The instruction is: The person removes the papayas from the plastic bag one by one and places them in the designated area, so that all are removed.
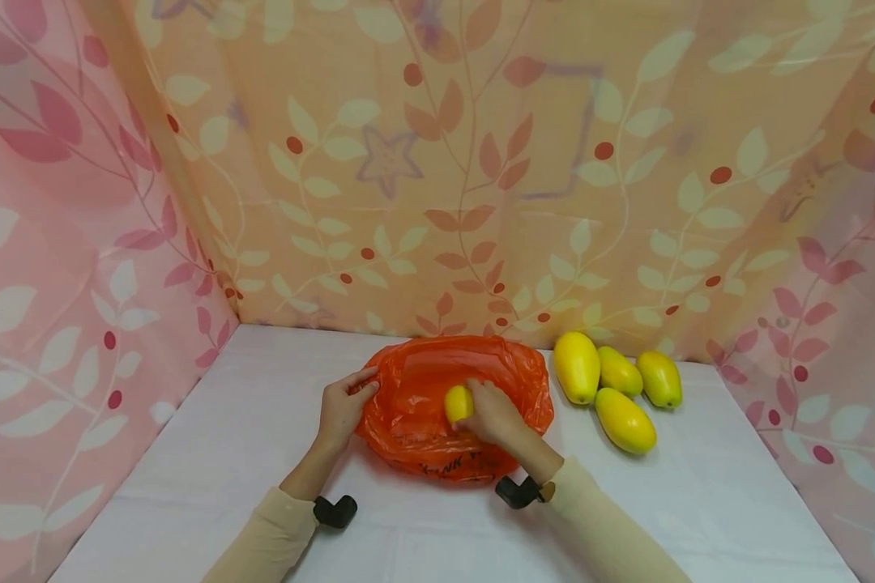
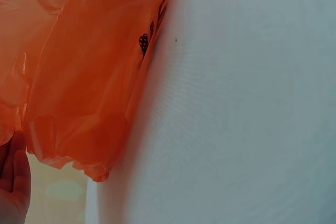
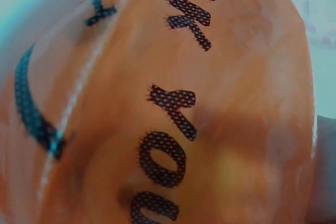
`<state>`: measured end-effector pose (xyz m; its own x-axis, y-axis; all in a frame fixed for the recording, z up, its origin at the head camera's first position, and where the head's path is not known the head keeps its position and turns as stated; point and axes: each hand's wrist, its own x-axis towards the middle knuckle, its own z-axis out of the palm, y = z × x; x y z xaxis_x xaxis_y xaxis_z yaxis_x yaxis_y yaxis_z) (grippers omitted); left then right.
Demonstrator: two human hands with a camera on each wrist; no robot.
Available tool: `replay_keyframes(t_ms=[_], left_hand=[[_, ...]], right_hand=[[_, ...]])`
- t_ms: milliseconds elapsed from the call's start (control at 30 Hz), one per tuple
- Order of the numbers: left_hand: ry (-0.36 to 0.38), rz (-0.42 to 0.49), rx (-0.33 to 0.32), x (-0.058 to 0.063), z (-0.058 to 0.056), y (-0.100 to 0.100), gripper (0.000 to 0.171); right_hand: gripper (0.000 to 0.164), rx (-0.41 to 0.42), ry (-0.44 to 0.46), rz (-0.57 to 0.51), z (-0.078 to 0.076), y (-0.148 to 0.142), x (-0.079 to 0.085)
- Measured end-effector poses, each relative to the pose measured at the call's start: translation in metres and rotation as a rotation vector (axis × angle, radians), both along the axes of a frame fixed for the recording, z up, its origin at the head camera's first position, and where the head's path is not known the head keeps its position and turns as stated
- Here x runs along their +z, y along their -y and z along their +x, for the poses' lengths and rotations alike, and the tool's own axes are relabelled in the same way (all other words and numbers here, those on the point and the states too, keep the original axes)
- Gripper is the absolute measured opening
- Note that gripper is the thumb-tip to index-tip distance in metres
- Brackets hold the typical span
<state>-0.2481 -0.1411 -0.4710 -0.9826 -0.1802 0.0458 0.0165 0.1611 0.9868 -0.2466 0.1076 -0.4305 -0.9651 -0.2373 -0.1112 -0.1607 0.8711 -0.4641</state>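
An orange-red plastic bag [image 1: 408,453] lies mouth open on the white table, with black lettering on its near side. At the bag's left rim, my left hand [image 1: 340,411] holds the edge between thumb and fingers; part of that hand [image 2: 14,187] shows beside the plastic in the left wrist view. My right hand [image 1: 494,413] reaches into the bag's mouth and grips a yellow mango [image 1: 458,403], whose lower side is hidden. The printed bag wall [image 3: 252,77] fills most of the right wrist view, with a blurred yellow patch behind it.
Several yellow-green mangoes lie right of the bag: a large one [image 1: 577,368] near its rim, others [image 1: 620,371] close by, and one [image 1: 625,421] nearer the front. Leaf-patterned curtains [image 1: 467,178] enclose the white table [image 1: 423,534] at the back and sides.
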Motion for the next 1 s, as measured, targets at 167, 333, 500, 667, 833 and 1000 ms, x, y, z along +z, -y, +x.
replay_keyframes(t_ms=[167, 333, 500, 667, 833, 1000], left_hand=[[-0.01, -0.004, -0.004, 0.002, 0.001, -0.001, 0.031], [-0.017, 0.003, -0.007, 0.003, 0.001, -0.001, 0.031], [-0.003, 0.0, -0.004, 0.003, 0.001, -0.001, 0.031], [-0.008, 0.0, -0.008, 0.004, 0.0, -0.001, 0.032], [-0.011, -0.004, -0.002, 0.005, 0.001, -0.001, 0.032], [-0.009, -0.006, 0.001, 0.004, 0.002, 0.0, 0.032]], right_hand=[[0.066, -0.011, 0.045, -0.002, -0.005, 0.0, 0.0], [0.066, -0.023, 0.084, -0.019, -0.008, -0.001, 0.003], [0.069, -0.023, 0.101, -0.025, -0.009, -0.002, 0.005], [0.069, -0.029, 0.11, -0.048, -0.01, -0.003, 0.004], [0.072, -0.012, 0.103, -0.066, -0.011, -0.005, 0.007], [0.074, -0.005, 0.081, -0.09, -0.011, -0.007, 0.014]])
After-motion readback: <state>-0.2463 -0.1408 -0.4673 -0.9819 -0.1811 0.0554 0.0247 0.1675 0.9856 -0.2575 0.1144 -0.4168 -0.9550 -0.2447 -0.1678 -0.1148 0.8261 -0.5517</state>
